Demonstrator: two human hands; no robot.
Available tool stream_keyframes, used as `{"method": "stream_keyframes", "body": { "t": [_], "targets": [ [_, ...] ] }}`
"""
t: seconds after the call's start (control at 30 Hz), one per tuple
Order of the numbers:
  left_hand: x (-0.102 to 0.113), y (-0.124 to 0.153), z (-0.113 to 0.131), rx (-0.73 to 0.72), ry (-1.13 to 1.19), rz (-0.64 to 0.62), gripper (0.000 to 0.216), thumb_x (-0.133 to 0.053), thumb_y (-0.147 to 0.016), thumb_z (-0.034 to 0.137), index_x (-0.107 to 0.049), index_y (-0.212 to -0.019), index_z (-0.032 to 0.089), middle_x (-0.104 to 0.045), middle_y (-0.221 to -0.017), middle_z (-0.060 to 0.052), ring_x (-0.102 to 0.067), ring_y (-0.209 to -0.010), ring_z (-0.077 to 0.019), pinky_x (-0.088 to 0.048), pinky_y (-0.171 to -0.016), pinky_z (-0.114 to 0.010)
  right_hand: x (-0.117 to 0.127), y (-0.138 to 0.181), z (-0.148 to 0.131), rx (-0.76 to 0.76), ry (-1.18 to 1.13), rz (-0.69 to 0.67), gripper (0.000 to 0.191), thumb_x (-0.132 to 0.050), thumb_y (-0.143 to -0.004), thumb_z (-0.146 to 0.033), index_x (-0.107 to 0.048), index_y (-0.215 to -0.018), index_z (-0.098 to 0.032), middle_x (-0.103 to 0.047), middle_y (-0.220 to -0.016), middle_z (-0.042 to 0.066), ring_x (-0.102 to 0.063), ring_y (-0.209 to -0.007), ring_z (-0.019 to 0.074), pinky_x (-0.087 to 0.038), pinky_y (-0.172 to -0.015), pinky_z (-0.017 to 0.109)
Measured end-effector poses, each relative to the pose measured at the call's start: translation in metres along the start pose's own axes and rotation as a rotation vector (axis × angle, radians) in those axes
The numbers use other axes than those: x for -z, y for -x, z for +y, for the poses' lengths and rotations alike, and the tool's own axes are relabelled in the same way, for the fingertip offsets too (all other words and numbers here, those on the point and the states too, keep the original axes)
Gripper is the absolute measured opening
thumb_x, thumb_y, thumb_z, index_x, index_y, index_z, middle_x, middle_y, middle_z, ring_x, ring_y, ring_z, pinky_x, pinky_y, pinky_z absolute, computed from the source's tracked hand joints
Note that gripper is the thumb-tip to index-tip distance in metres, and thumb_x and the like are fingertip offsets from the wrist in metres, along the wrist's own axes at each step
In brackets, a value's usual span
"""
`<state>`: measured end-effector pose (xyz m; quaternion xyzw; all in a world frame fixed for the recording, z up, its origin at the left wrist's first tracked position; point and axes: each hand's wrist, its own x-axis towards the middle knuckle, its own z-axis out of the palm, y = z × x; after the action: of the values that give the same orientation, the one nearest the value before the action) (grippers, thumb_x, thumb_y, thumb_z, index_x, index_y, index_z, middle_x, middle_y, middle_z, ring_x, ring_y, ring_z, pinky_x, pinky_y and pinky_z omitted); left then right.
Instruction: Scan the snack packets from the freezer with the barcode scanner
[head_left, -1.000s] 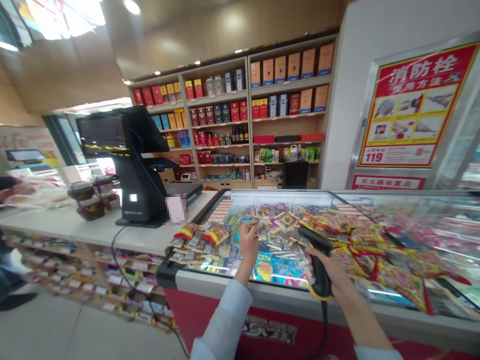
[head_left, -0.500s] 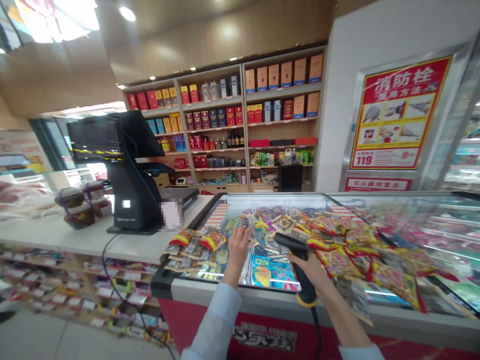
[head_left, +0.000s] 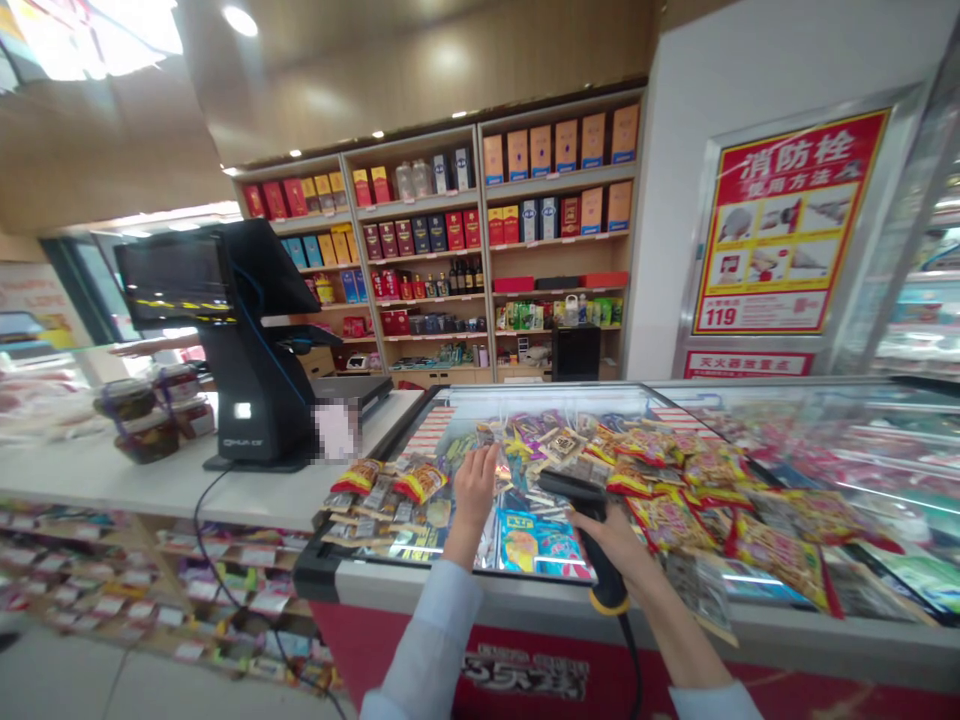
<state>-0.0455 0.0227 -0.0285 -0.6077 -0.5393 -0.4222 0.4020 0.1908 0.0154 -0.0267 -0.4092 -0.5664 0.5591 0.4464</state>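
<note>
Gripping hand: the right hand (head_left: 621, 540) is wrapped round the handle of a black barcode scanner (head_left: 571, 488), with the fingers closed firmly on it.
Scanner position: the scanner head projects up and to the left beyond the right fingertips, toward the left hand. Its yellow-ringed base sits just below the heel of the palm.
Cable: a black cable (head_left: 632, 660) drops from the handle base, below the right fingers, down the red front of the chest freezer (head_left: 525, 670).
Left hand: the left hand (head_left: 474, 488) lies palm down, just left of the scanner head and apart from it.
Left finger state: the fingers are held close together and nearly straight, with the tips on the snack packets (head_left: 555, 445). Whether a packet is pinched underneath cannot be told.
Snack packets: these are spread loose over the glass lid (head_left: 465, 405). They lie under and ahead of both sets of fingertips, and more lie to the right of the right hand.
Red-and-yellow packets: a small group (head_left: 390, 478) lies just left of the left fingers, at the lid corner.
Checkout terminal: the black checkout terminal (head_left: 240, 340) stands well left of the left hand on the white counter (head_left: 112, 475).
Jars: dark-lidded jars (head_left: 150, 420) stand beyond the terminal, farther left.
Shelves: stocked shelves (head_left: 450, 250) stand far ahead of the fingertips.
Poster: a red poster (head_left: 787, 225) hangs above and to the right of the right hand.
</note>
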Motion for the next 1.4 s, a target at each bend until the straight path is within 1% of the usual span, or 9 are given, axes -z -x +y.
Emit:
{"method": "stream_keyframes", "body": {
  "t": [0.23,0.37,0.53,0.73,0.9,1.0,1.1,1.2,1.4],
  "targets": [
    [-0.001,0.004,0.0,0.006,-0.013,0.013,0.039,-0.041,-0.089,0.003,-0.065,-0.116,0.019,-0.071,-0.092,-0.009,-0.067,-0.088,-0.0202,-0.053,-0.077,-0.029,-0.001,0.002,-0.006,-0.006,-0.027,0.012,0.029,-0.075,-0.062,-0.04,-0.056,-0.055,-0.019,-0.055,-0.042,-0.001,-0.05,-0.034,0.0133,-0.042,-0.035,0.025],
    [0.008,0.003,-0.014,0.074,-0.048,0.002,0.041,-0.042,-0.087,0.002,-0.065,-0.116,0.02,-0.069,-0.092,-0.009,-0.064,-0.089,-0.0213,-0.051,-0.079,-0.03,-0.012,0.005,-0.012,-0.043,-0.111,0.018,0.029,-0.077,-0.063,-0.038,-0.056,-0.057,-0.019,-0.055,-0.043,-0.002,-0.05,-0.035,0.0118,-0.041,-0.035,0.023],
    [0.035,-0.001,-0.057,0.258,-0.167,-0.008,0.044,-0.043,-0.083,-0.001,-0.067,-0.113,0.02,-0.064,-0.091,-0.009,-0.059,-0.091,-0.0237,-0.05,-0.08,-0.032,-0.041,-0.002,-0.013,-0.109,-0.215,-0.077,0.029,-0.08,-0.062,-0.036,-0.057,-0.06,-0.019,-0.055,-0.045,-0.002,-0.049,-0.035,0.0117,-0.042,-0.034,0.023],
    [0.078,0.008,-0.115,0.405,-0.231,-0.043,0.044,-0.044,-0.081,-0.002,-0.069,-0.111,0.018,-0.06,-0.094,-0.01,-0.059,-0.093,-0.0237,-0.051,-0.085,-0.034,-0.091,-0.011,-0.009,-0.188,-0.268,-0.19,0.026,-0.078,-0.066,-0.031,-0.057,-0.057,-0.018,-0.055,-0.045,-0.003,-0.05,-0.036,0.0101,-0.043,-0.036,0.021],
    [0.095,0.028,-0.141,0.493,-0.246,-0.144,0.039,-0.044,-0.088,0.005,-0.065,-0.118,0.017,-0.062,-0.106,-0.012,-0.063,-0.095,-0.0226,-0.054,-0.083,-0.033,-0.133,-0.018,0.002,-0.274,-0.313,-0.277,0.022,-0.075,-0.068,-0.028,-0.059,-0.058,-0.017,-0.055,-0.046,-0.002,-0.05,-0.036,0.0094,-0.042,-0.036,0.02],
    [0.097,0.044,-0.146,0.46,-0.317,-0.244,0.038,-0.045,-0.089,0.007,-0.066,-0.119,0.017,-0.063,-0.12,-0.014,-0.062,-0.11,-0.0255,-0.052,-0.095,-0.039,-0.154,-0.021,0.009,-0.323,-0.339,-0.305,0.023,-0.075,-0.068,-0.027,-0.058,-0.057,-0.017,-0.054,-0.045,-0.003,-0.048,-0.036,0.0087,-0.041,-0.035,0.02],
    [0.095,0.063,-0.142,0.4,-0.395,-0.263,0.04,-0.046,-0.088,0.008,-0.065,-0.122,0.017,-0.058,-0.139,-0.015,-0.05,-0.134,-0.0305,-0.033,-0.117,-0.055,-0.169,-0.022,0.014,-0.352,-0.343,-0.321,0.024,-0.077,-0.068,-0.026,-0.057,-0.057,-0.018,-0.052,-0.044,-0.004,-0.047,-0.036,0.0086,-0.041,-0.036,0.02],
    [0.092,0.079,-0.134,0.375,-0.398,-0.26,0.045,-0.05,-0.085,0.011,-0.064,-0.127,0.018,-0.052,-0.148,-0.013,-0.042,-0.142,-0.0302,-0.019,-0.124,-0.058,-0.178,-0.023,0.02,-0.374,-0.337,-0.332,0.024,-0.076,-0.069,-0.027,-0.057,-0.058,-0.018,-0.053,-0.044,-0.004,-0.048,-0.036,0.0088,-0.041,-0.037,0.02],
    [0.088,0.089,-0.126,0.363,-0.401,-0.236,0.04,-0.049,-0.088,0.017,-0.064,-0.126,0.015,-0.056,-0.145,-0.014,-0.047,-0.139,-0.0269,-0.024,-0.124,-0.053,-0.187,-0.026,0.031,-0.4,-0.318,-0.324,0.025,-0.074,-0.072,-0.026,-0.056,-0.056,-0.018,-0.052,-0.044,-0.003,-0.048,-0.035,0.0086,-0.04,-0.035,0.019]
  ]
}}
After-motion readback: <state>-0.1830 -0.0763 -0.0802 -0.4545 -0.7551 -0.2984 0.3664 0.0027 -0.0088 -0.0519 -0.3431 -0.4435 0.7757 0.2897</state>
